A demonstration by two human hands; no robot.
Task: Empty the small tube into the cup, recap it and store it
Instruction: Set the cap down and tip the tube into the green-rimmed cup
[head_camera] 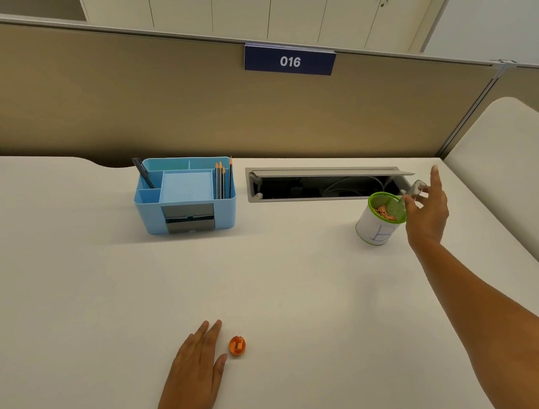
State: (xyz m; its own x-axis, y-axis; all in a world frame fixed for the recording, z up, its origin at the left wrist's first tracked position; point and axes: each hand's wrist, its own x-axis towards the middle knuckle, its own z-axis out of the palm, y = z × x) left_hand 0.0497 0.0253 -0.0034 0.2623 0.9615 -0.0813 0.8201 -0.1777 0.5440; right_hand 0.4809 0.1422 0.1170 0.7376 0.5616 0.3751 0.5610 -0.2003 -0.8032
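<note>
My right hand (427,214) holds a small clear tube (417,190) tilted with its mouth over the rim of a white cup with a green rim (380,224). Orange shavings lie inside the cup. The hand's forefinger points up. The tube's orange cap (237,346) lies on the desk near the front. My left hand (197,368) rests flat on the desk just left of the cap, fingers apart, thumb tip close to it.
A blue desk organizer (185,194) with pencils, a pen and a note pad stands at the back centre. An open cable tray (324,184) is recessed in the desk behind the cup. A beige partition (156,100) closes the far side.
</note>
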